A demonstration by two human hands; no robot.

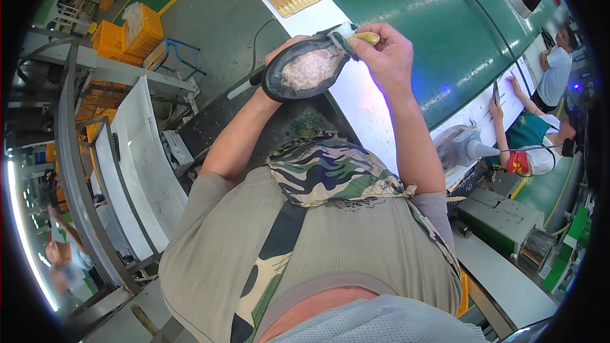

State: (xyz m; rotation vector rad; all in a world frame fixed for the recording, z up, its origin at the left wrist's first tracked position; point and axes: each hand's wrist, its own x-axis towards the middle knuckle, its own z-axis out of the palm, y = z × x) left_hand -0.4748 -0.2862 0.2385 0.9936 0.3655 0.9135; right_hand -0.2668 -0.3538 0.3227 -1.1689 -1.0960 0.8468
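Left hand (279, 51) cups the shoe (304, 68) from beneath, sole side up, raised above the near edge of the desk (356, 98), grip wrapped round its rim. Right hand (387, 57) comes over the toe end, fingers pinched narrow on a brush (346, 37) with a pale yellow handle, its head touching the shoe's upper edge. The grey patch on the sole looks like wet glue, though it's hard to be sure from up here. Risk now: the shoe sits on an open palm, so a hard push from the brush could tip it off onto the apron (330, 168) below. Press unevenly and the brush may skid over the black rim. Beyond, the green belt (438, 25) runs past a co-worker (537, 133).
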